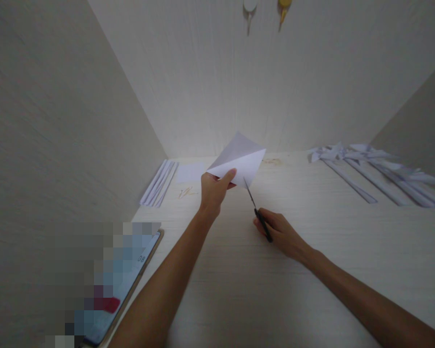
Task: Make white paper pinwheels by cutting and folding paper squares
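Note:
A folded sheet of white paper (241,157) is pinched in my left hand (215,188), thumb on top and fingers beneath, raised above the table. My right hand (277,229) is closed around the black handles of a pair of scissors (263,224). The blades point up and away, and their tip meets the lower edge of the paper near its right side. Whether the blades are apart cannot be made out.
Several rolled paper strips (159,183) lie at the back left, beside a flat white sheet (190,172). At the back right are several paper stems with folded tops (369,166). A phone (130,280), partly pixelated, lies at the left. Walls enclose the table (275,299).

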A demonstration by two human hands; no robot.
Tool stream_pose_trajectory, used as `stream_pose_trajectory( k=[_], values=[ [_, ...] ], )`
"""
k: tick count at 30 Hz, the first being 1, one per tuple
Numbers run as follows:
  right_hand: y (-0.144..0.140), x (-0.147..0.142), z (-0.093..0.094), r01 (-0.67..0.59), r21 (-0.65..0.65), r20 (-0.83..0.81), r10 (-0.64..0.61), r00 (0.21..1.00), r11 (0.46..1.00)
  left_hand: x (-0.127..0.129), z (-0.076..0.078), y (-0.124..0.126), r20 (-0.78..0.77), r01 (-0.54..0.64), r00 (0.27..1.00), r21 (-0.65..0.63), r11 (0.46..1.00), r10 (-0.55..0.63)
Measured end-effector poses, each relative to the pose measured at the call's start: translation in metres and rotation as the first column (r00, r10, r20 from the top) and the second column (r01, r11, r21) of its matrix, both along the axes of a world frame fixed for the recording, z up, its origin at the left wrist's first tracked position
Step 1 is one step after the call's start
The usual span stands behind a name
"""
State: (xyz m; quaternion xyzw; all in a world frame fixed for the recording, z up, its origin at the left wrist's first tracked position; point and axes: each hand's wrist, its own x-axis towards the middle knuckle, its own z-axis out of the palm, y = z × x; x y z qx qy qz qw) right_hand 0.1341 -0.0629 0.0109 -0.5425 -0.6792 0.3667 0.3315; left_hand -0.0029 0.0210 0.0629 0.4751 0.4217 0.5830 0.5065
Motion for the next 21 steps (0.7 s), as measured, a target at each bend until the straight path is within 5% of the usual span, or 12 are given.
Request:
stream_pose_trajectory(
  k=[21],
  values=[
    [0.0012,0.0015,-0.002,0.014,0.024,0.045,-0.015,0.999,1.0,-0.0001,0.0006,0.0008,0.002,-0.003,1.0,-0.012,1.0,0.003]
  ],
)
